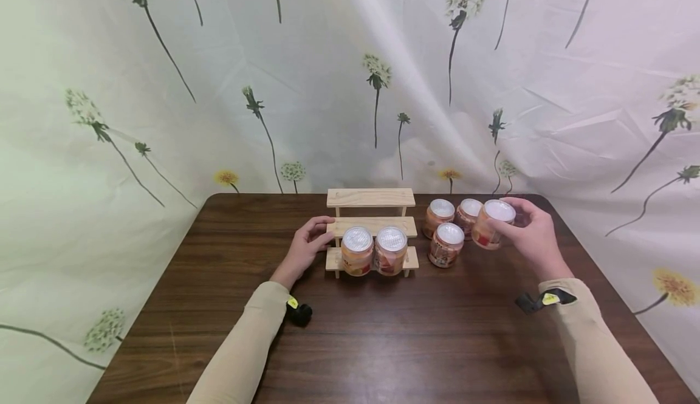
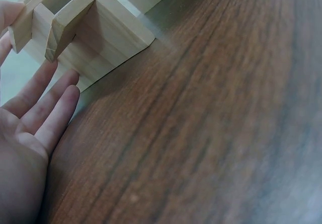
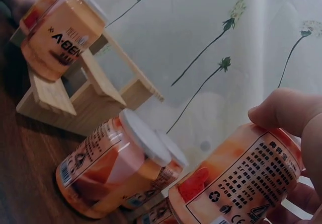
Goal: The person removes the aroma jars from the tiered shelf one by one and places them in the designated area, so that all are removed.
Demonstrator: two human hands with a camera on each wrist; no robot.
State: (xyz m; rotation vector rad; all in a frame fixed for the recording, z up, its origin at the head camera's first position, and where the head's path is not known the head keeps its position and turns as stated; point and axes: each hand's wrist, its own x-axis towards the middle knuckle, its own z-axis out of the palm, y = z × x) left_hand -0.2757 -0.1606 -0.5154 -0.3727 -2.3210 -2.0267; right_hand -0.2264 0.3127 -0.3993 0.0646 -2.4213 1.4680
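A three-step wooden rack [image 1: 370, 197] stands on the table, two jars [image 1: 357, 252] [image 1: 391, 252] side by side on its lowest step. My left hand [image 1: 303, 247] touches the rack's left end; in the left wrist view the fingers of that hand [image 2: 35, 113] lie extended against the wood [image 2: 100, 43]. My right hand [image 1: 533, 237] grips a jar [image 1: 490, 228] with a white lid, to the right of the rack. The right wrist view shows thumb and fingers of the hand [image 3: 297, 113] around this jar [image 3: 236, 178], its printed label facing the camera.
Between the rack and my right hand, several more jars [image 1: 445, 247] stand on the dark wooden table [image 1: 383, 337]. Behind the table's back edge hangs a pale curtain [image 1: 328, 88] with a dandelion print.
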